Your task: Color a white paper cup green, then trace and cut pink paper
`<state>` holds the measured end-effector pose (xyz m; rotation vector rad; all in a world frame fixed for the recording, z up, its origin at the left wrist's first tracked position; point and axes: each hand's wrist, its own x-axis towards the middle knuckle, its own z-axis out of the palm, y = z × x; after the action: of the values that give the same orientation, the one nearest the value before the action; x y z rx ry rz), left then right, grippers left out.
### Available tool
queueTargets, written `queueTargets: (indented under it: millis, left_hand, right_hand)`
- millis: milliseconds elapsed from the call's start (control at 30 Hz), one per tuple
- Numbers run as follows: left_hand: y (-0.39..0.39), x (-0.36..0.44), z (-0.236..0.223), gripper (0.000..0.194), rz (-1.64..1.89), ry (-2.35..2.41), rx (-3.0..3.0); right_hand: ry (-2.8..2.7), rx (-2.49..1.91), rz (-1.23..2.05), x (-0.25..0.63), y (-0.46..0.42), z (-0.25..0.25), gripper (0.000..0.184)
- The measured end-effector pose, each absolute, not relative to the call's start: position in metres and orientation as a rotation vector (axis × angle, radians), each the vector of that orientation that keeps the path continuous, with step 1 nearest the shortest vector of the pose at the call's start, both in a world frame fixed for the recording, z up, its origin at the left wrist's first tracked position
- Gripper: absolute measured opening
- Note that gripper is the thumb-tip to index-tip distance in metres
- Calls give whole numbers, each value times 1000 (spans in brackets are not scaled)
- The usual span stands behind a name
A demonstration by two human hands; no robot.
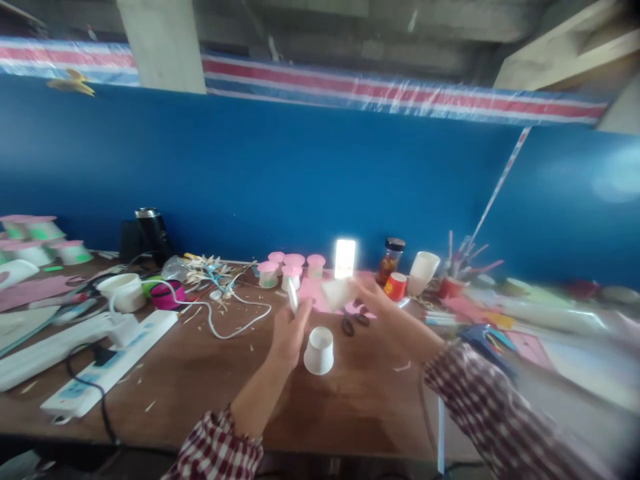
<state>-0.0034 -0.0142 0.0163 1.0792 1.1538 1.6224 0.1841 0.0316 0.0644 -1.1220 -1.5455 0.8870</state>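
My left hand (pixel 290 330) is closed on a thin white object (pixel 293 295), seen nearly edge-on, whose kind I cannot make out. My right hand (pixel 369 297) grips a white paper cup (pixel 336 294), tilted on its side and blurred by motion. Below and between the hands, another white paper cup (pixel 319 357) stands on the brown table (pixel 350 413), touched by neither hand. Dark-handled scissors (pixel 349 325) lie just under my right hand. Beyond the hands are several white cups with pink paper discs (pixel 292 261) on them, and a bright white lamp (pixel 345 259).
At left lie a white power strip (pixel 113 363), a cable (pixel 215 327) and more pink-topped cups (pixel 43 230). A black thermos (pixel 153 233) stands by the blue partition (pixel 280 180). A lidded jar (pixel 391 257), red cup (pixel 396 287) and holder of tools (pixel 453 287) are at right.
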Motion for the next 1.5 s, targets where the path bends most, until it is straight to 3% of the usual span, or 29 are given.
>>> queueTargets:
  millis: [167, 333, 500, 567, 667, 867, 1000, 1333, 1500]
  left_hand:
    - [-45, 8, 25, 45, 1543, 1051, 907]
    - [-74, 15, 26, 44, 1536, 1060, 864]
    - [-93, 33, 28, 40, 1435, 949, 810]
    - [-99, 43, 27, 38, 1504, 991, 805]
    - [-109, 58, 23, 34, 1602, 1138, 925]
    - [-125, 83, 12, 12, 1684, 1133, 1317]
    - [-130, 89, 10, 8, 1712, 1114, 1284]
    - [-133, 84, 0, 16, 1653, 1078, 1182]
    - [-138, 72, -9, 24, 1493, 1121, 903]
  right_hand:
    - [-1921, -1044, 484, 190, -6, 72, 54]
    - [-2054, -944, 401, 200, -40, 71, 50]
    - [-2126, -912, 260, 210, -61, 75, 58]
    - [-2035, -980, 61, 211, -73, 75, 53]
    - [-1889, -1119, -112, 207, -101, 70, 24]
    - [-1875, -1193, 269, 190, -139, 44, 11]
    - [-1789, -1127, 397, 185, -139, 32, 7]
    - [-1647, -1012, 351, 172, -149, 27, 7]
    - [-1424, -1035, 549, 176, -165, 37, 12]
